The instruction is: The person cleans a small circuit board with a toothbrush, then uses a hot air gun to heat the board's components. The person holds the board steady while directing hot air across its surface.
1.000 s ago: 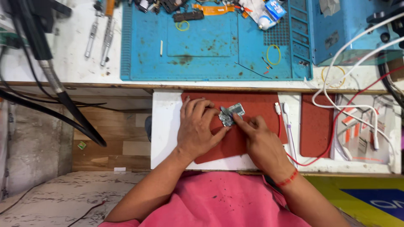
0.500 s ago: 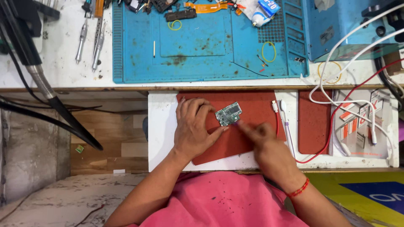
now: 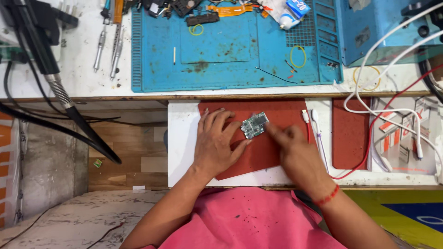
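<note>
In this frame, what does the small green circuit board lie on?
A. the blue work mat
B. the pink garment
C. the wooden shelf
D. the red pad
D: the circuit board lies on the red pad, between the left hand and the blurred right hand.

My white workbench [image 3: 69, 55] runs across the top, with a blue work mat [image 3: 230, 60] laid on it. Below its edge I see a wood-patterned floor [image 3: 134, 161] and a pale, worn marbled slab [image 3: 69, 216] under even light.
</note>
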